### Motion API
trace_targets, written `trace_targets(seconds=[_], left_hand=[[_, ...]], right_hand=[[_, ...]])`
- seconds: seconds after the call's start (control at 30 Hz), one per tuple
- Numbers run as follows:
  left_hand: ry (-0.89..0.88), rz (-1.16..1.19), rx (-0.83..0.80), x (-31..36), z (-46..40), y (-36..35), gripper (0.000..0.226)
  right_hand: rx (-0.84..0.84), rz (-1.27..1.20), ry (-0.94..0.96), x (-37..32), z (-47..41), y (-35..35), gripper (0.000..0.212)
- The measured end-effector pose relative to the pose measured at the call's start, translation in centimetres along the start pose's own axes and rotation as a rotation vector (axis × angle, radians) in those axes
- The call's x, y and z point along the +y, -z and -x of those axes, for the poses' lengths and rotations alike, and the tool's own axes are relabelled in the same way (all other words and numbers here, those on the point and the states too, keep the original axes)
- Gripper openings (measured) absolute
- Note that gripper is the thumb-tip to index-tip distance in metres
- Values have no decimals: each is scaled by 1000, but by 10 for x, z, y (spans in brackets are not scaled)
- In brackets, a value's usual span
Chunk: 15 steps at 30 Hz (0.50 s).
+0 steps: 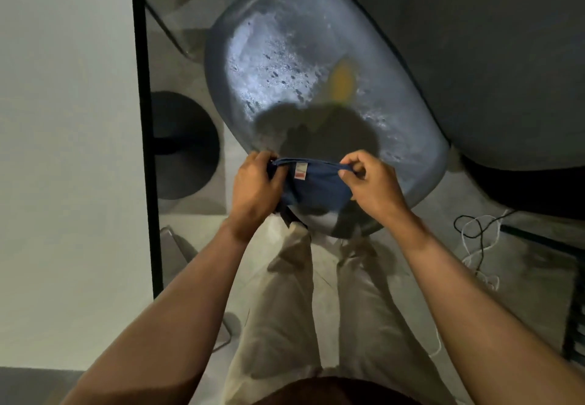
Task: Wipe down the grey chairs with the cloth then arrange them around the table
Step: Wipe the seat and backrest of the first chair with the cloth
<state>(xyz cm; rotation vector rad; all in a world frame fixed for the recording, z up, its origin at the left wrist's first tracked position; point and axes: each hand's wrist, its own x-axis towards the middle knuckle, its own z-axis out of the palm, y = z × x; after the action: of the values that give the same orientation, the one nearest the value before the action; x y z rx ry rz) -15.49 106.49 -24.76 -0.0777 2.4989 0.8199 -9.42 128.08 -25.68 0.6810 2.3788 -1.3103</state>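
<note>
A grey chair (304, 65) stands right in front of me, its seat seen from above, brightly lit and speckled with dark specks. A yellow blurred spot (341, 80) shows on the seat's right side. I hold a blue cloth (313, 187) stretched over the seat's near edge. My left hand (256, 186) grips the cloth's left corner. My right hand (372, 183) pinches its right corner. A small white and red label sits at the cloth's top hem. My legs in beige trousers are below.
A white table (63, 151) with a black edge fills the left; its round black base (183, 145) stands on the floor. Another dark grey chair (493, 56) is at the upper right. Loose cables (478, 240) lie on the floor at right.
</note>
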Motion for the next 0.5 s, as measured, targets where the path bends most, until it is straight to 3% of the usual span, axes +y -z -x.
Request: trace_targets(seconds=[0.3,0.5], left_hand=[[12,-94,90,-21,-91,-56,23],[-59,-111,102,-15,-100,-103,33]], right_hand=[[60,57,-36,36,-94,-40,9],[127,98,-59,64,-119,-40,12]])
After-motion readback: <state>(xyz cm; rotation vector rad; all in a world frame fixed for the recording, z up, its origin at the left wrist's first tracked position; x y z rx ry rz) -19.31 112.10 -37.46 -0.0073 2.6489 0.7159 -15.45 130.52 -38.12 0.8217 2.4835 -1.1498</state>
